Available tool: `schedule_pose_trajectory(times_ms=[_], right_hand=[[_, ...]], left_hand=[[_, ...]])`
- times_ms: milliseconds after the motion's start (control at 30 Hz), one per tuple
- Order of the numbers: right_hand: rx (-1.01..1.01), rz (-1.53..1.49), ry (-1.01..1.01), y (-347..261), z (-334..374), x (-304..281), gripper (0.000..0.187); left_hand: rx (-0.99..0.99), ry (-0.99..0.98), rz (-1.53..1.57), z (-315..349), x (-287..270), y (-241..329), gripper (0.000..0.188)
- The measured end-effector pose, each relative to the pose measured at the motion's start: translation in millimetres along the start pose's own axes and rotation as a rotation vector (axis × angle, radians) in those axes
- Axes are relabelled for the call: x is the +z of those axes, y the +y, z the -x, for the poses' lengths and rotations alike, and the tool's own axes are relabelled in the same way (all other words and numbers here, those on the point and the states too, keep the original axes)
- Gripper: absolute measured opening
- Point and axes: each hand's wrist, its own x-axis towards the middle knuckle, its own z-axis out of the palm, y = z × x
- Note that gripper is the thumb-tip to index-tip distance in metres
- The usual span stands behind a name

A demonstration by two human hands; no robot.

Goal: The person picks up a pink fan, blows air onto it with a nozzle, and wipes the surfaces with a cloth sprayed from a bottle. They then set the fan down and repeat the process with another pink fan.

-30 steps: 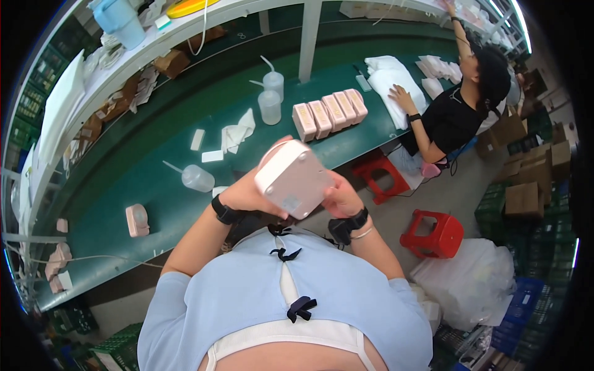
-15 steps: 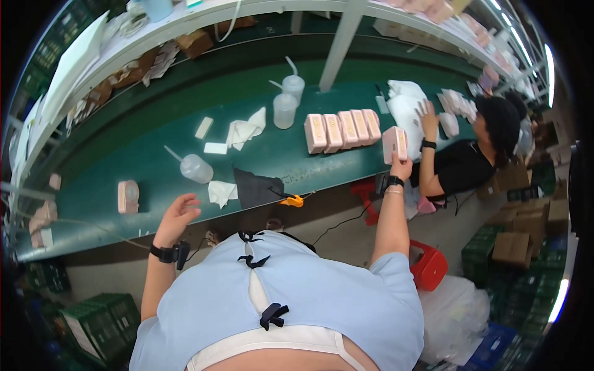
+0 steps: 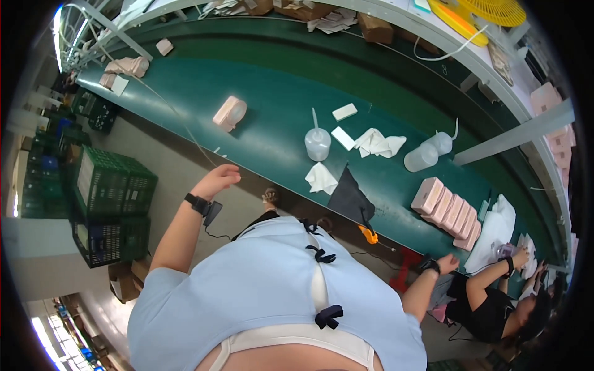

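My left hand [image 3: 221,179] hovers off the table's front edge, fingers loosely stretched, nothing in it. On the table nearest to it stands a single pink box-shaped case [image 3: 229,114] with a rounded face. At the right, my right hand [image 3: 448,264] is beside the near end of a row of several matching pink cases [image 3: 447,210], apart from them. It holds nothing, and its fingers are slightly bent. Between my hands lie a clear squeeze bottle [image 3: 317,144] with a spout, a white cloth [image 3: 321,179] and a dark grey cloth [image 3: 352,196].
The green table [image 3: 272,93] curves across. Farther back are white blocks [image 3: 344,112], a crumpled cloth [image 3: 379,143] and two bottles [image 3: 421,157]. A shelf post [image 3: 513,133] rises at right. A co-worker [image 3: 489,303] works beside a white bag [image 3: 493,230]. Green crates [image 3: 111,185] stand left.
My right hand has let go of the pink case, which now appears in the row, and has drawn back. The view has turned leftward. The co-worker's hand has moved to other items.
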Motion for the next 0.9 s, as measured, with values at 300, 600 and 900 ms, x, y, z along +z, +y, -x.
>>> schedule_pose_trajectory(times_ms=[300, 600, 900], right_hand=[[0.672, -0.056, -0.725, 2, 328, -109, 0.049], [0.656, -0.353, -0.898, -111, 361, -19, 0.062], [0.533, -0.486, -0.532, -192, 369, -16, 0.040]], left_hand=[[0.263, 0.391, -0.349, -134, -69, 27, 0.073], [0.458, 0.581, -0.742, -246, -108, 44, 0.079], [0.412, 0.287, -0.726, -245, -140, 23, 0.063]])
